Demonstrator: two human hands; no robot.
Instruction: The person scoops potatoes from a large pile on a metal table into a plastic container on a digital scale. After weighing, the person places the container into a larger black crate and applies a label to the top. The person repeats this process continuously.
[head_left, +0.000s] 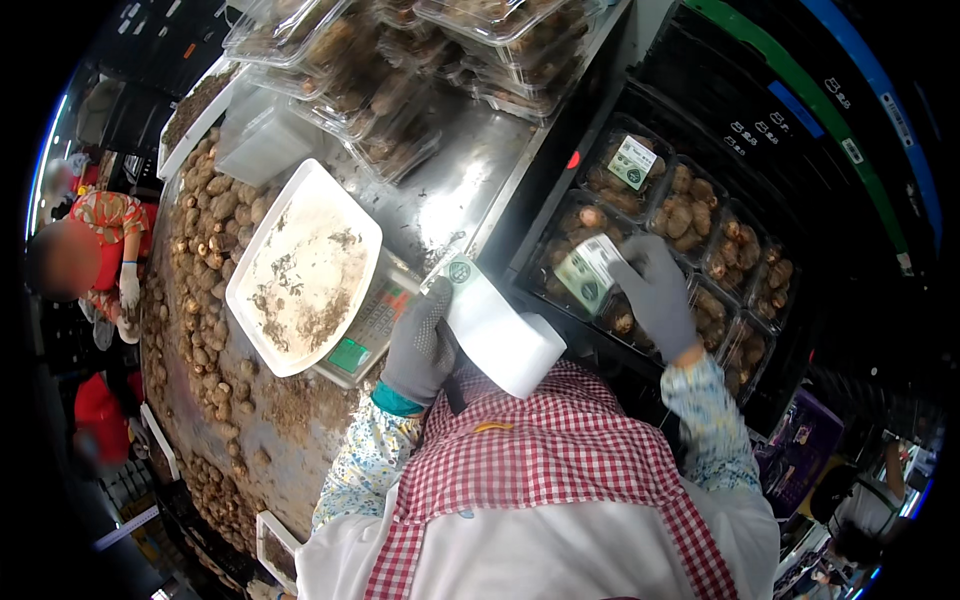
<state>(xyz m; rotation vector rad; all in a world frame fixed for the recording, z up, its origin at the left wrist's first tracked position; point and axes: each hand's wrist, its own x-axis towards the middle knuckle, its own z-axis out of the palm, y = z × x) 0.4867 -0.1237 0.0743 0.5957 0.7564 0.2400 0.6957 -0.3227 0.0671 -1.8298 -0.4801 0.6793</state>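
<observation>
My left hand (418,345), in a grey glove, grips a strip of white labels (505,340) that curls into a loop before my checked apron. A green-and-white label is at the strip's upper end. My right hand (658,295), also gloved in grey, holds the edge of a loose-looking label (586,274) over a clear pack of small brown taro-like tubers (584,222). Whether that label is stuck down I cannot tell. Several such packs fill a black crate (540,225) on my right. One pack at its far end bears a label (632,162).
On the metal table (455,205), a white tray (233,290) with dirt in it sits on a scale (350,355). Loose tubers (205,250) spread to the left. Stacked clear packs (370,90) stand at the back. Another person (110,240) works at far left.
</observation>
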